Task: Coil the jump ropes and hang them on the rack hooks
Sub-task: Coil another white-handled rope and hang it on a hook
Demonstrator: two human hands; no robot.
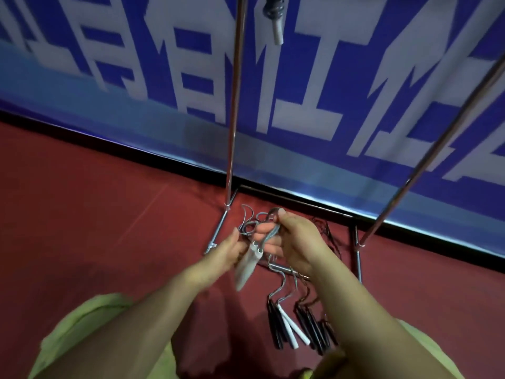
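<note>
Head view: left hand [232, 248] clamps the white handles [250, 265], long axis slanting down-left; right hand [293, 242] pinches the grey cord [269, 232] just above; rack upright [235, 105] rises directly ahead; remaining ropes [297, 328] lie on the floor beneath the right forearm.

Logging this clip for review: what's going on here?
A person stands over a metal rack by a blue banner, working on a grey rope. The left hand holds its two white handles together; the right hand pinches the cord above them, apparently coiling it. One coiled rope already hangs at the top. More ropes lie on the red floor, still to do.
</note>
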